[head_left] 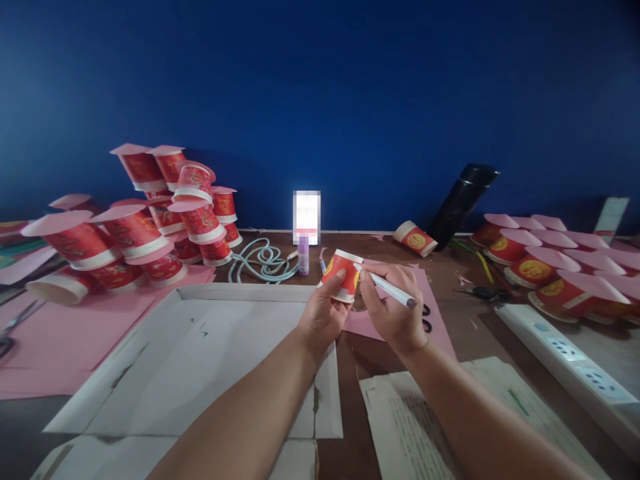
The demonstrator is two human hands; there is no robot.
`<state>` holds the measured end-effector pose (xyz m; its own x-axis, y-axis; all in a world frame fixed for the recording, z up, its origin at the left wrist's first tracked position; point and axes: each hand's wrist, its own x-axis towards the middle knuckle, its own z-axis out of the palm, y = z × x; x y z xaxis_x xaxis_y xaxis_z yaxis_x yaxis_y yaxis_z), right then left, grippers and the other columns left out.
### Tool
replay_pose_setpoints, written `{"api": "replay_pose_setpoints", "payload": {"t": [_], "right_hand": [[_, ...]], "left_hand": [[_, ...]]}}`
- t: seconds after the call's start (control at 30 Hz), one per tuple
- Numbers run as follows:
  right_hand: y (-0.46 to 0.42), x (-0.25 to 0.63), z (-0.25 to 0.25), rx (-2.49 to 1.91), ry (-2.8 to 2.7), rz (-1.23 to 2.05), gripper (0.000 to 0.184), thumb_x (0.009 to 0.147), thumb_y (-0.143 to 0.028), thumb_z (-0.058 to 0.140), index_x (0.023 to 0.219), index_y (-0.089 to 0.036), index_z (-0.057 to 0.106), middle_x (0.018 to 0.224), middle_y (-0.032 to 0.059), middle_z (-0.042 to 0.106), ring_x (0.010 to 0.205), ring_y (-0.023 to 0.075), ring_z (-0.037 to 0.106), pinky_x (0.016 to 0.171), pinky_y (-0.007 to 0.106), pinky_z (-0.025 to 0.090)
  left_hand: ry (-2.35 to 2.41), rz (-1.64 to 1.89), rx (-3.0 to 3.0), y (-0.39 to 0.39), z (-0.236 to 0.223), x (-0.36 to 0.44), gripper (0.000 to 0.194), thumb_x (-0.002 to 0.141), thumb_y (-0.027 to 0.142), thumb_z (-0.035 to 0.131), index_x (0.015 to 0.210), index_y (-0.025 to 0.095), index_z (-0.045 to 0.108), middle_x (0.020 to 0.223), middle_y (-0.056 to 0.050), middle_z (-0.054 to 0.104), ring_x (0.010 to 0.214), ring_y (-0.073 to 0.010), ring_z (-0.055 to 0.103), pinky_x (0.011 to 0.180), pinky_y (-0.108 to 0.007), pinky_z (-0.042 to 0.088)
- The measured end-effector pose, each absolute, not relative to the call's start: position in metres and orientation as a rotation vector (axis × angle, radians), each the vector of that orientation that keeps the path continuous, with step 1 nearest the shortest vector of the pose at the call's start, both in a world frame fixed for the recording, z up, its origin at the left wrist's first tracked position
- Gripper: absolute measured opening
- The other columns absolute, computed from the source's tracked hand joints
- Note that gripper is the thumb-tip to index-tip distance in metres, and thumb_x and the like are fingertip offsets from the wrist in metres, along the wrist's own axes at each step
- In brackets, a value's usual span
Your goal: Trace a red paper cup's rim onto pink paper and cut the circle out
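My left hand (325, 307) is closed around a red paper cup (344, 270) with a yellow emblem, held tilted above the table. Pinched in the fingers of my right hand (395, 310) is a white marker (393, 288) with a dark end, its tip close to the cup's side; whether it touches I cannot tell. Beneath my right hand lies a sheet of pink paper (440, 333), with black scissor handles (427, 319) showing on it. A purple glue stick (303, 257) stands just beyond the cup.
Stacked red cups (133, 230) topped with pink paper rise at left, and more capped cups (565, 290) stand at right. A white cardboard sheet (200, 353), a power strip (575, 360), a coiled cable (260, 260), a leaning black bottle (463, 203) and a cup on its side (415, 239) surround my hands.
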<state>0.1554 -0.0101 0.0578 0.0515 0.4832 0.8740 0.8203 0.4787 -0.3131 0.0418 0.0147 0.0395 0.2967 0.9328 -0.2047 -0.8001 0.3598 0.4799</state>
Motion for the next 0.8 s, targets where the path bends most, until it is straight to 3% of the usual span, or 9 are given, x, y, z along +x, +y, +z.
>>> {"api": "replay_pose_setpoints", "payload": {"t": [0.8], "right_hand": [[-0.0078, 0.1591, 0.0548, -1.124, -1.604, -0.383, 0.009, 0.086, -0.023, 0.062, 0.094, -0.021, 0.065, 0.090, 0.0045, 0.074, 0.085, 0.0192, 0.067, 0.084, 0.036, 0.049]], "left_hand": [[0.491, 1.179, 0.289, 0.0156, 0.0369, 0.0410, 0.023, 0.073, 0.022, 0.075, 0.095, 0.019, 0.070, 0.102, -0.004, 0.073, 0.108, -0.0195, 0.064, 0.097, -0.028, 0.045]]}}
